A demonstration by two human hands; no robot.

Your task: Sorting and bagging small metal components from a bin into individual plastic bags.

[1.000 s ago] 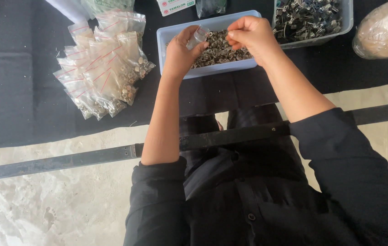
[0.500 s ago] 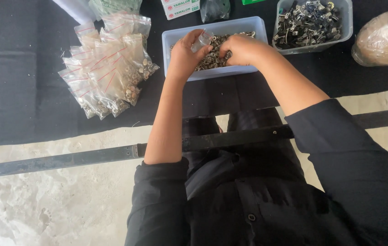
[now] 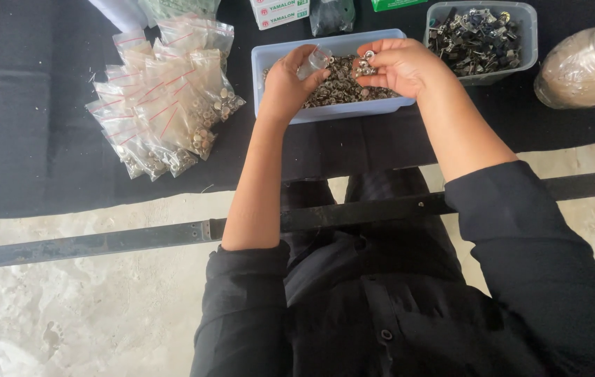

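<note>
Bag (image 3: 315, 61), small and clear, pinched open by left hand (image 3: 285, 87) over blue tray (image 3: 276, 112): limp, light, slippery film, best held at the rim. Right hand (image 3: 398, 66) cups loose metal fasteners (image 3: 366, 64), tiny, hard, quick to spill.

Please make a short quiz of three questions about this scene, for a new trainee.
1. True or false: the pale blue plastic tray in front of the person holds small silver metal parts.
2. What does the left hand hold?
A. a small clear plastic bag
B. a pair of scissors
C. a black pen
3. On which side of the person does the pile of filled clear bags with red lines lie?

Key:
1. True.
2. A.
3. On the person's left, on the black cloth. The right hand holds a few metal parts above the tray.
</note>
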